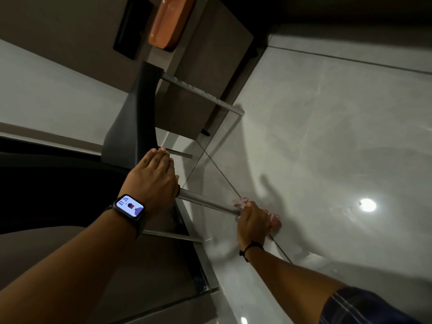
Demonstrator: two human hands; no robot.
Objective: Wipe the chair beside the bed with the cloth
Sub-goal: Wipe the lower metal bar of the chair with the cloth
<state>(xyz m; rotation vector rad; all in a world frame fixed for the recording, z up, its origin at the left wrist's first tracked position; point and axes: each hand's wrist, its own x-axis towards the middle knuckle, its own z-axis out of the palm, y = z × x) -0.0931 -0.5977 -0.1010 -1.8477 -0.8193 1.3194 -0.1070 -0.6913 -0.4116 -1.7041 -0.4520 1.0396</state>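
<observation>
Glossy pale tiled floor (327, 136) fills a dim, tilted view. One dark chair (131, 122) shows four metal legs. The left hand (152, 181), wearing one watch (129, 206), rests flat on the seat edge. The right hand (253, 222) grips one pink cloth (243, 203) around a leg's foot; the cloth is mostly hidden

Most of the cloth (272, 218) is hidden inside the right hand's (253, 224) closed fingers (247, 212); only pink edges are seen beyond them. The foot of the chair leg (208, 203) is covered there. The orange object (170, 22) is cut off by the top edge.
</observation>
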